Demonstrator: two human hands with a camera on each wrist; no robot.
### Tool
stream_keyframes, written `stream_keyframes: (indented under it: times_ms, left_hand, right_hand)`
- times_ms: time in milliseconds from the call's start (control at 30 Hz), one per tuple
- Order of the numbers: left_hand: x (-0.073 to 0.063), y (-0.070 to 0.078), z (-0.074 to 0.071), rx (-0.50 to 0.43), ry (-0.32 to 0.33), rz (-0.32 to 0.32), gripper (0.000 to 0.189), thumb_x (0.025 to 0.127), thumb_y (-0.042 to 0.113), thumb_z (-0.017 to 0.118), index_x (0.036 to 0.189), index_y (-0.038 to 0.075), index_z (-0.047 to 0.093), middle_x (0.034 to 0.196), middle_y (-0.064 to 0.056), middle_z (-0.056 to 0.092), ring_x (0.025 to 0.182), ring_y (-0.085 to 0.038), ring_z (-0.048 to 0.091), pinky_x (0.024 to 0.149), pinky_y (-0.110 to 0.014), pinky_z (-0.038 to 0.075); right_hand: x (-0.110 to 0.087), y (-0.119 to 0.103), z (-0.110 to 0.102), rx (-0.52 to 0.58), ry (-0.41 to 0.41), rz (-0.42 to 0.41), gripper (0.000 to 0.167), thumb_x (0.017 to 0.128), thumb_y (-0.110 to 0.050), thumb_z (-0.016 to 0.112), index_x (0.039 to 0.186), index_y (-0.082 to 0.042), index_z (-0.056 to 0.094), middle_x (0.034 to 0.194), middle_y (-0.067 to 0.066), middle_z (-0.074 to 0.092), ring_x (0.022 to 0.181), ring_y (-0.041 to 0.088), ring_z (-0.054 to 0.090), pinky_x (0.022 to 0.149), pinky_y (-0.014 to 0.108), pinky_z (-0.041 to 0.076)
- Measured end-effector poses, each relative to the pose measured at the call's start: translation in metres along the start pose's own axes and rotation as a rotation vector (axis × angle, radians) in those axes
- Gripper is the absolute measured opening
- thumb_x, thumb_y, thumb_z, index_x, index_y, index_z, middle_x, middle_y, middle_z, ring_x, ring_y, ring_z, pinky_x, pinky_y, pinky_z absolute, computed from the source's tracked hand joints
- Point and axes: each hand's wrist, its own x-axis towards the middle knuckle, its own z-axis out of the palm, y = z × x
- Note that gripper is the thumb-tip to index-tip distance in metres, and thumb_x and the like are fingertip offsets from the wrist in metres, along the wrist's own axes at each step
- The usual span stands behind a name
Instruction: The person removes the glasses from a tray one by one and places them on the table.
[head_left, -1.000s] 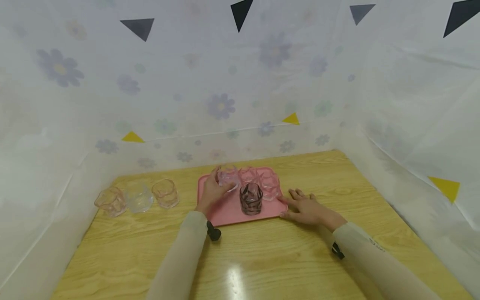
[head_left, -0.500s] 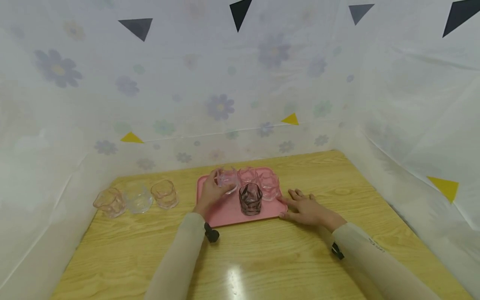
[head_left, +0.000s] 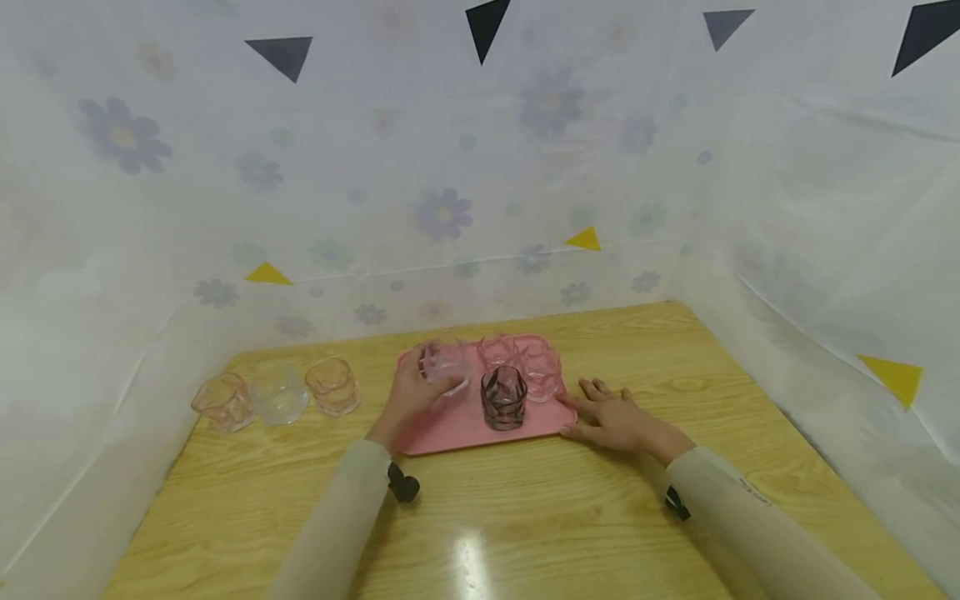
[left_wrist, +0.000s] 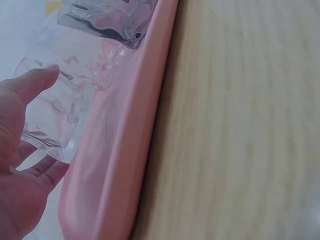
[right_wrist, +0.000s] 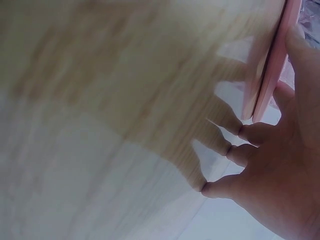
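Clear glass (head_left: pixel 447 367): over the pink tray's (head_left: pixel 450 432) left part, base contact uncertain.
Left hand (head_left: pixel 411 393): thumb and fingers curled around it.
Right hand (head_left: pixel 613 419): fingers spread, touching the tray's right edge.
Dark glass (head_left: pixel 503 402): upright near front rim; pink floor open leftward.
Rear pair (head_left: pixel 540 375): back-right corner.
Side trio (head_left: pixel 279 398): on tabletop (head_left: pixel 540 525), well left.
Front room: broad wood.

Curtained booth (head_left: pixel 67 275): flower-print backdrop (head_left: pixel 360 150), white side sheets (head_left: pixel 847 250) around wood-grain table (head_left: pixel 577 517)
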Motion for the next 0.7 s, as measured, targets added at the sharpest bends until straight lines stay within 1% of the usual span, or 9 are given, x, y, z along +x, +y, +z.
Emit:
stream_keyframes:
  times_ms: [100,333,500,567,700]
  left_hand:
    - [-0.01,0.0,-0.006,0.011,0.002,-0.016,0.075,0.086,0.033,0.089,0.15,0.017,0.052,0.143,-0.012,0.058,0.129,-0.037,0.058,0.103,-0.055,0.054]
    - [-0.031,0.0,-0.021,0.072,0.017,-0.007,0.079,0.086,0.034,0.089,0.153,0.019,0.049,0.143,-0.014,0.059,0.124,-0.038,0.06,0.098,-0.053,0.055]
    - [-0.045,-0.001,-0.037,0.07,0.018,-0.046,0.088,0.086,0.04,0.088,0.159,0.018,0.043,0.15,-0.016,0.055,0.125,-0.037,0.06,0.097,-0.051,0.057]
    - [-0.049,-0.003,-0.043,0.073,0.017,-0.044,0.088,0.087,0.04,0.088,0.159,0.017,0.043,0.15,-0.017,0.055,0.124,-0.036,0.061,0.095,-0.048,0.057]
    - [-0.058,-0.006,-0.054,0.064,0.03,-0.017,0.082,0.087,0.037,0.088,0.155,0.015,0.048,0.143,-0.017,0.059,0.115,-0.035,0.063,0.088,-0.039,0.057]
  right_hand:
    - [0.0,0.0,0.0,-0.002,0.001,-0.001,0.08,0.101,-0.071,0.051,0.165,-0.026,0.037,0.172,0.03,0.02,0.159,0.054,0.013,0.117,0.085,0.008]
    - [0.0,0.0,0.001,0.008,0.0,0.002,0.079,0.101,-0.071,0.051,0.166,-0.027,0.037,0.172,0.029,0.019,0.16,0.053,0.012,0.118,0.085,0.007]
    - [-0.001,0.0,0.0,0.014,-0.001,0.001,0.078,0.101,-0.071,0.051,0.166,-0.028,0.036,0.173,0.028,0.019,0.16,0.053,0.012,0.118,0.085,0.006]
    - [-0.001,0.0,0.001,0.014,-0.001,0.003,0.079,0.101,-0.071,0.051,0.166,-0.029,0.036,0.173,0.028,0.018,0.16,0.052,0.012,0.118,0.084,0.006]
    - [-0.001,0.0,0.001,0.007,0.003,-0.003,0.079,0.101,-0.072,0.05,0.166,-0.029,0.035,0.173,0.028,0.018,0.16,0.053,0.012,0.118,0.085,0.007]
